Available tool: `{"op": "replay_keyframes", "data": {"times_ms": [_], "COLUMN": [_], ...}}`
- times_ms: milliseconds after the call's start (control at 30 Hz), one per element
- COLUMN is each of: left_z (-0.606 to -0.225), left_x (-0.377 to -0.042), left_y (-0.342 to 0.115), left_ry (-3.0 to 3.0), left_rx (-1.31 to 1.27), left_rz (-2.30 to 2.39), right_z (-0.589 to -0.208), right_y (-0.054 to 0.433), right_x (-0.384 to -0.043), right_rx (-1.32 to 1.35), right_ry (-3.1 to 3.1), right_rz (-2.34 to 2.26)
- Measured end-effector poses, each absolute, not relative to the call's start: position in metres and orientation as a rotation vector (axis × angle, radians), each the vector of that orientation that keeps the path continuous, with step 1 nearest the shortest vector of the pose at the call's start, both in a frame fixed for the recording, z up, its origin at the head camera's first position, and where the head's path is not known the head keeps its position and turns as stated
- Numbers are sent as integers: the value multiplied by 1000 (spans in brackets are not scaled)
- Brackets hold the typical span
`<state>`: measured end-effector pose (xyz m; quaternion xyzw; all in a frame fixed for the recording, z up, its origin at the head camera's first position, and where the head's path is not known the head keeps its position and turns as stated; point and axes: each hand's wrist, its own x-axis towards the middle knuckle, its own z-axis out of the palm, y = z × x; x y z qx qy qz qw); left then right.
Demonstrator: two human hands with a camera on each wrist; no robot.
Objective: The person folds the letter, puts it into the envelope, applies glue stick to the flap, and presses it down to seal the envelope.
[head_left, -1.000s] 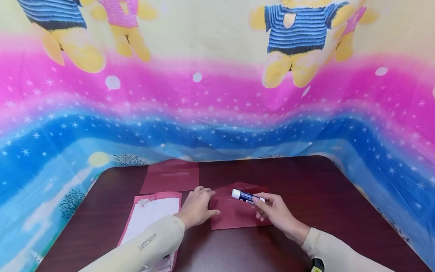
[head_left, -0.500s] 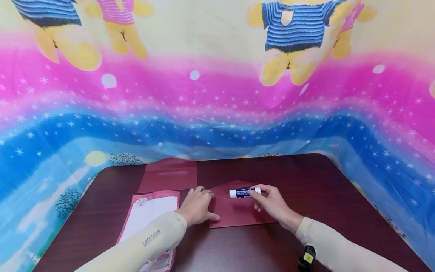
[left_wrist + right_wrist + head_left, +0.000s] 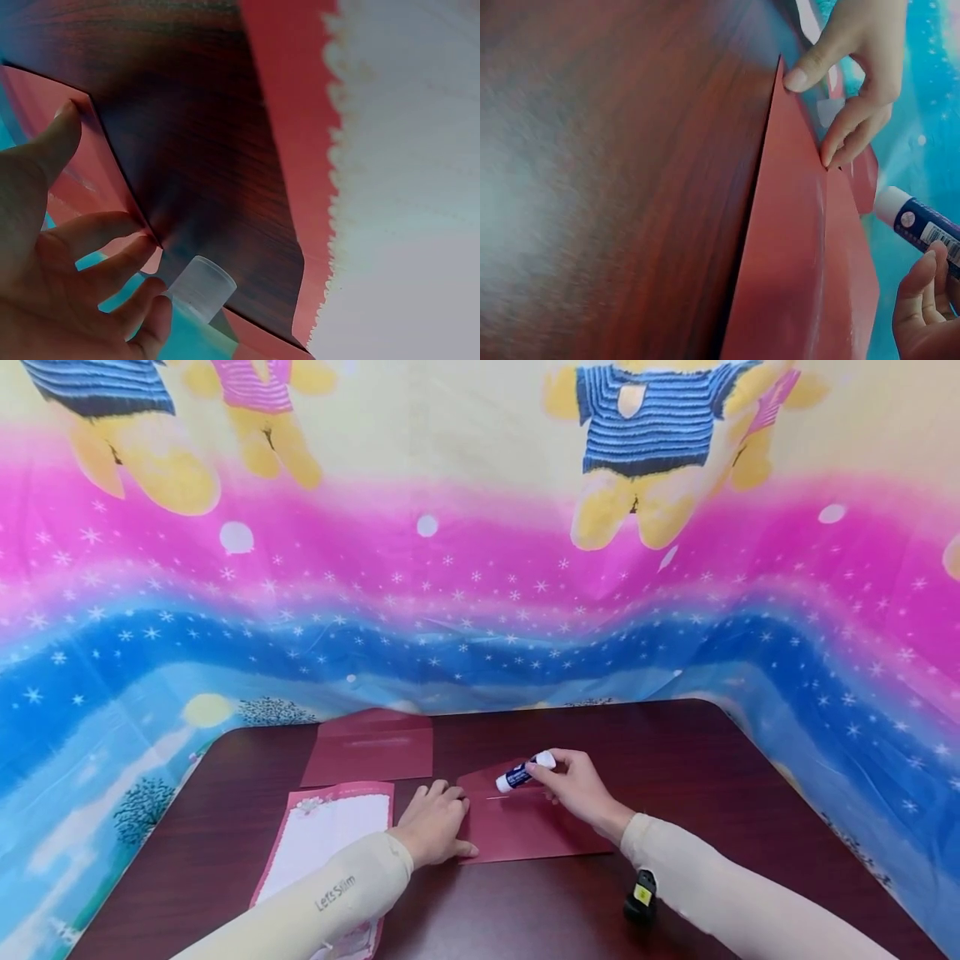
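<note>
My left hand [image 3: 433, 822] rests at the left edge of a dark red envelope [image 3: 525, 831], thumb at the near corner and fingers farther up. A translucent cap [image 3: 201, 291] shows at its curled last fingers in the left wrist view; the head view hides it. My right hand [image 3: 581, 787] grips a white-and-navy glue stick [image 3: 517, 773] over the envelope, tilted with one white end down to the left. Close below that end lies a thin pale streak. In the right wrist view, the envelope's long crease and raised flap [image 3: 853, 255] show.
Another red envelope [image 3: 367, 760], with a pale smear, lies at the back left. A white letter sheet [image 3: 330, 831] with a red scalloped border lies left, partly under my left forearm. The dark wooden table [image 3: 675, 760] backs onto a printed curtain [image 3: 480, 577].
The right hand has moved left with the glue stick, tilting its left end from raised through level to downward over the envelope. The left hand stays near the envelope's edge.
</note>
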<state>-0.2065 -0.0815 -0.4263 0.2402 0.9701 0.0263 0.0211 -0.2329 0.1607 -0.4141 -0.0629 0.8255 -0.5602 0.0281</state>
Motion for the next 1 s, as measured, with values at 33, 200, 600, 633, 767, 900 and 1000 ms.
{"op": "replay_keyframes", "data": {"times_ms": [33, 200, 600, 633, 767, 900, 1000], "left_z": [-427, -426, -420, -419, -420, -422, -422], "left_x": [-206, -204, -201, -201, -201, -202, -202], "left_y": [-82, -82, -81, -81, -82, -82, -82], "left_ry": [3004, 3002, 2973, 2971, 2972, 2985, 2991], "left_rx": [752, 809, 876, 878, 889, 896, 899], "left_rz": [57, -83, -229, -231, -237, -232, -232], "right_z": [-414, -415, -415, -415, -414, -415, -416], "right_y": [158, 146, 127, 125, 119, 113, 110], "right_x": [-235, -240, -249, -249, -251, -252, -253], "right_rx": [-209, -297, -405, -413, -446, -481, -532], "right_ry": [2561, 2665, 2752, 2757, 2789, 2827, 2853], "right_rz": [-1711, -1585, -1434, -1421, -1345, -1237, -1128]}}
